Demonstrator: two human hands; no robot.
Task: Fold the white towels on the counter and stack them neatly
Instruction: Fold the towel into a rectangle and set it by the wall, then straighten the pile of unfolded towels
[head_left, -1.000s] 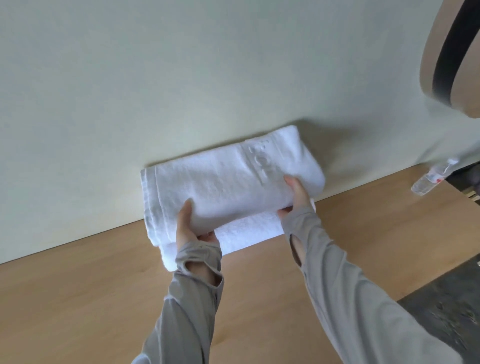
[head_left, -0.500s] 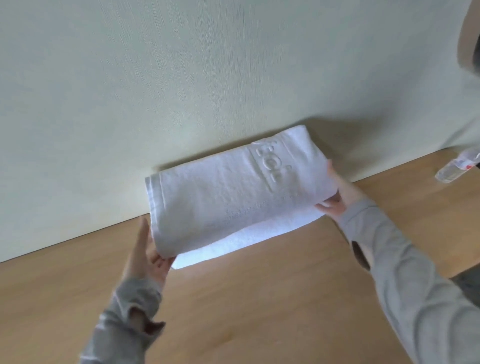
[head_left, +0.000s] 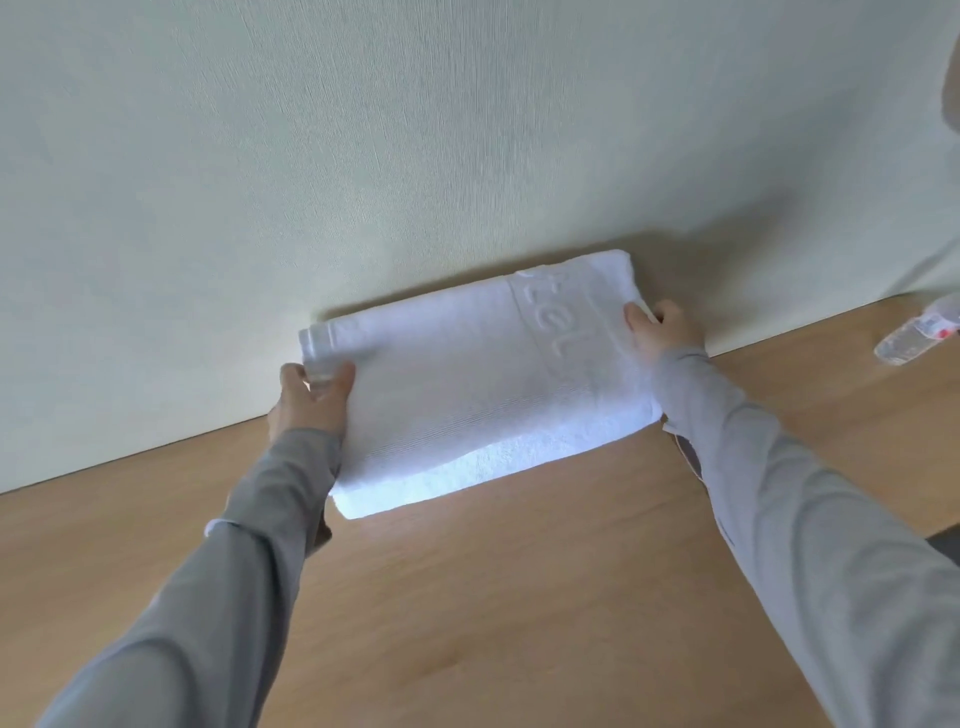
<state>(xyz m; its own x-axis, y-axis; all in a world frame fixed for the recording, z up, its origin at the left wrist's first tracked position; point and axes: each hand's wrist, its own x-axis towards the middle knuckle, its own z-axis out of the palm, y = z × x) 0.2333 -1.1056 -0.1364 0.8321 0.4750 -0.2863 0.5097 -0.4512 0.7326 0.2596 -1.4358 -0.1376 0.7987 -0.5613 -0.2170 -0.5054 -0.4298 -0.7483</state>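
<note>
The top towel (head_left: 467, 384) lies on a lower towel (head_left: 467, 473), both against the wall (head_left: 415, 156). The left hand (head_left: 311, 400) and the right hand (head_left: 665, 332) each pinch one end, thumb on top. Its edges want squaring to the one beneath before release. A clear bottle (head_left: 914, 338) lies along the wall; its contents cannot be told.

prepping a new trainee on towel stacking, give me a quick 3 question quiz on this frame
1. True or false: the top towel lies on a second white towel on the counter.
2. Where does the left hand grip the top towel? A) its left end B) its middle C) its right end
3. Besides the towels, what lies on the counter at the far right?
Key: 1 true. 2 A; the right hand holds the other end. 3 a clear plastic bottle, on its side.
</note>
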